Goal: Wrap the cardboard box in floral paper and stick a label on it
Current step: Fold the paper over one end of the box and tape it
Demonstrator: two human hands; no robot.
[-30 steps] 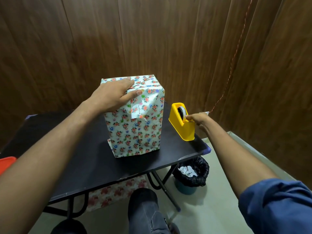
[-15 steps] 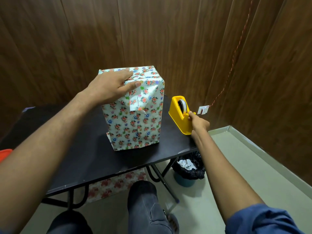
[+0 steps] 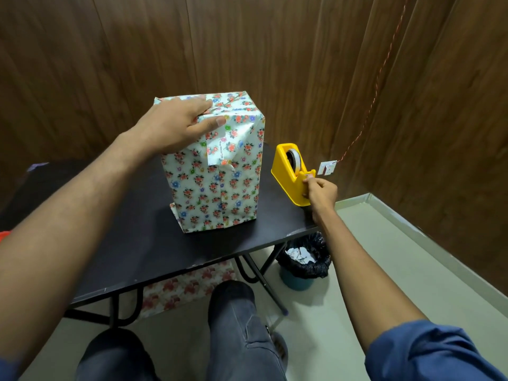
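Note:
The box [image 3: 220, 185], wrapped in white paper with small red and blue flowers, stands upright on the black table [image 3: 154, 251]. My left hand [image 3: 178, 125] lies flat across its top front edge, thumb pressing down a folded flap. A small white printed strip [image 3: 220, 154] shows on the front just below the thumb. At the table's right edge stands a yellow tape dispenser [image 3: 288, 174]. My right hand [image 3: 320, 191] rests against its near end, thumb and finger pinched at the cutter where the tape end sits.
A bin lined with a black bag [image 3: 303, 264] stands on the floor under the table's right corner. A sheet of floral paper [image 3: 187, 290] lies beneath the table. My knees are below the front edge. Wooden panel walls close in behind and right.
My right hand slid from the top of the dispenser down to its near end and now pinches at the cutter. The left hand stays on the box top.

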